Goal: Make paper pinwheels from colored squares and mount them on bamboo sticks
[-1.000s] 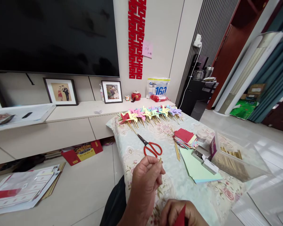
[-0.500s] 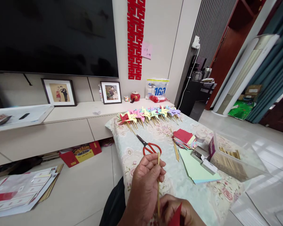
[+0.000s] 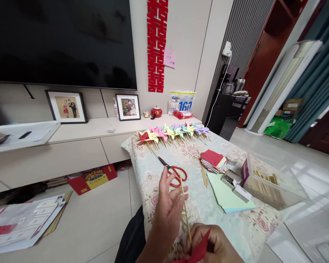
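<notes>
My left hand (image 3: 168, 204) has its fingers spread apart, and a thin wooden stick (image 3: 186, 217) runs past its fingertips. Whether the thumb still touches the stick, I cannot tell. At the bottom of the view my right hand (image 3: 215, 239) is closed on a red paper pinwheel (image 3: 199, 252) at the stick's lower end; its fingertips are partly hidden. Just beyond my left hand lie scissors with red handles (image 3: 184, 174). Finished-looking paper pinwheels (image 3: 168, 132) in several colours rest in a row along the table's far end.
On the flowered tablecloth (image 3: 235, 228) to the right are stacked paper squares (image 3: 212, 157), loose sticks (image 3: 204, 175), green sheets (image 3: 222, 193), a small box of metal pins (image 3: 229, 179), a round clear container (image 3: 232, 157) and a plastic bin (image 3: 287, 193) of sticks. A low cabinet (image 3: 79, 148) stands behind.
My left hand has loosened from the stick, its fingers now stretched out. The stick's top leans more to the left, and more of the red pinwheel shows in my right hand.
</notes>
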Tool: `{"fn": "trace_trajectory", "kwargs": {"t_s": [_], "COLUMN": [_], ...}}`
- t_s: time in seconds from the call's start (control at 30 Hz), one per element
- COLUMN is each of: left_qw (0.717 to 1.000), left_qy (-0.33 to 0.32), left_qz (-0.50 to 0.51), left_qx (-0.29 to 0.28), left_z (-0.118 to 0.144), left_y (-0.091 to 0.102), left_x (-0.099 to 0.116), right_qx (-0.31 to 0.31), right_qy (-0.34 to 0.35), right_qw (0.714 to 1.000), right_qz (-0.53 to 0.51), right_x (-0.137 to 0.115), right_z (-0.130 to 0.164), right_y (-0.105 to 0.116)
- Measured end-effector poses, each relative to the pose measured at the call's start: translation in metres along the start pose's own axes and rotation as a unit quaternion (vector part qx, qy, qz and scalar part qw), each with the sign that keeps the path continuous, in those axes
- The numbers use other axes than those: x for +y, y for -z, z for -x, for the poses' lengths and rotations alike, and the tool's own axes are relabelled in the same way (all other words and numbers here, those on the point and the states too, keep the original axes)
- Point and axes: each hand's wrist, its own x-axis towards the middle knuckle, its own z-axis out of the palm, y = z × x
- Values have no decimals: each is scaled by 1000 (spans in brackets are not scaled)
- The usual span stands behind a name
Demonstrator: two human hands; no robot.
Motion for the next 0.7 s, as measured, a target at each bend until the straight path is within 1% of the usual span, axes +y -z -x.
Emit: {"fn": "trace_trajectory", "kwargs": {"t_s": [0.03, 0.07, 0.1, 0.13, 0.17, 0.2, 0.23, 0.27, 0.3, 0.33, 0.37, 0.43, 0.5, 0.6, 0.63, 0.7], "left_qw": [996, 982, 955, 920, 885, 853, 829, 814, 808, 809, 817, 844, 868, 892, 900, 920], "left_qy": [-49, -108, -167, -224, -260, -285, -298, -301, -300, -297, -291, -274, -249, -198, -179, -136], "left_qz": [-69, -156, -240, -307, -364, -407, -436, -454, -458, -450, -432, -388, -375, -388, -384, -358], "left_qx": [-7, -22, -58, -97, -131, -160, -183, -201, -218, -234, -246, -250, -211, -124, -103, -81], "left_z": [0, 0, 1, 0, 0, 0, 0, -1, -2, -3, -4, -7, -9, -6, -3, 3], "left_y": [5, 10, 15, 20, 24, 27, 29, 30, 30, 30, 30, 29, 29, 27, 25, 20], "left_x": [-5, -8, -11, -14, -15, -15, -14, -13, -11, -9, -6, -1, 3, 7, 9, 13], "right_qx": [8, 8, 1, -7, -19, -28, -34, -35, -31, -28, -29, -36, -43, -40, -39, -36], "right_qy": [-3, -2, 2, 9, 15, 18, 21, 20, 17, 15, 13, 24, 52, 88, 92, 95], "right_qw": [1000, 1000, 1000, 999, 999, 999, 999, 999, 999, 999, 999, 999, 998, 995, 995, 995], "right_qz": [-10, -19, -26, -30, -31, -30, -30, -31, -34, -35, -34, -26, -16, -16, -17, -16], "right_x": [0, 1, 1, 3, 4, 4, 5, 4, 3, 2, 0, -4, -9, -11, -11, -9], "right_z": [0, -1, -2, -3, -4, -4, -4, -4, -4, -4, -3, -1, 0, 2, 2, 3], "right_y": [1, 3, 6, 8, 10, 12, 13, 14, 15, 16, 16, 19, 21, 24, 24, 22]}}
